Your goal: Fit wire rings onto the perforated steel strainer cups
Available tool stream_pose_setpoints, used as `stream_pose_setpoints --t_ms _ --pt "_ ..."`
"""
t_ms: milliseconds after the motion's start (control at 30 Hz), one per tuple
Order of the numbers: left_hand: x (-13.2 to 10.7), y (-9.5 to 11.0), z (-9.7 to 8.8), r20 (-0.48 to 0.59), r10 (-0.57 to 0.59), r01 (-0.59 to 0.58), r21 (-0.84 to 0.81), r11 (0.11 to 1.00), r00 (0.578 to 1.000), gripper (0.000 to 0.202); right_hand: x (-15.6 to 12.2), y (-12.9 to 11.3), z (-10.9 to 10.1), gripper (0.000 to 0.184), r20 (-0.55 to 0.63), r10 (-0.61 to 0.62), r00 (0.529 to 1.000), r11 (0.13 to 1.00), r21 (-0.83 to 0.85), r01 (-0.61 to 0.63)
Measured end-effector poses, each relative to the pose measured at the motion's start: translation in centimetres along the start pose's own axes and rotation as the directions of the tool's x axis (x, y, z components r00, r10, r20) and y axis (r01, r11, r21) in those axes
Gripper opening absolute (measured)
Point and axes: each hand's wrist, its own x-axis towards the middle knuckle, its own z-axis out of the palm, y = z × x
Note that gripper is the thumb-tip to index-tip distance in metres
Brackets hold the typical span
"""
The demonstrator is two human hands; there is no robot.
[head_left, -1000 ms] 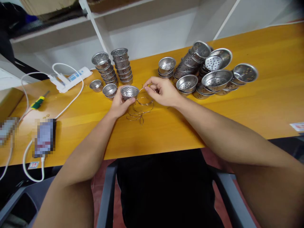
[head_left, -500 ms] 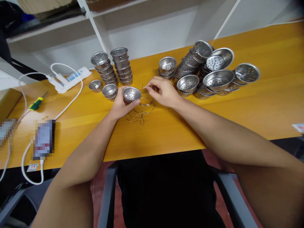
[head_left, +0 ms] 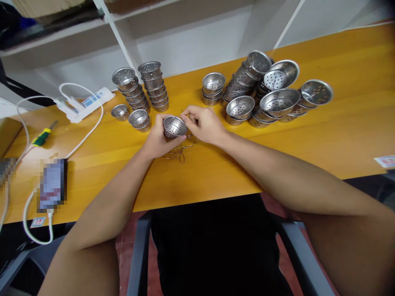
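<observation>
- At the middle of the yellow wooden table (head_left: 339, 135), just above its surface, the left hand (head_left: 157, 137) is cradling a small perforated steel strainer cup (head_left: 174, 126), fingers curled round its wall and thumb under the rim, mouth tilted toward the other hand.
- The cup is looking light and stiff, its polished skin probably slippery; gripping across the wall below the flared rim seems the safest hold.
- The right hand (head_left: 202, 123) is pinching a thin wire handle (head_left: 184, 117) at the cup's rim, fingertips pressed together; the wire is looking springy and easy to bend.
- Beneath both hands more loose wire handles (head_left: 179, 154) are lying tangled on the table.
- To the left, stacked cups (head_left: 152, 86) are standing upright; to the right, a heap of strainer cups (head_left: 271, 96) is leaning every way.
- Farther left, a power strip (head_left: 83, 105) and a screwdriver (head_left: 43, 135) are resting.
</observation>
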Motion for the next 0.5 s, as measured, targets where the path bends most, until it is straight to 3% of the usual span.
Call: stream_pose_setpoints --t_ms 500 --pt "-0.22 0.22 -0.02 -0.003 -0.058 0.058 0.044 0.997 0.998 0.086 -0.10 -0.10 0.31 0.017 0.023 0.028 0.999 0.997 0.074 -0.030"
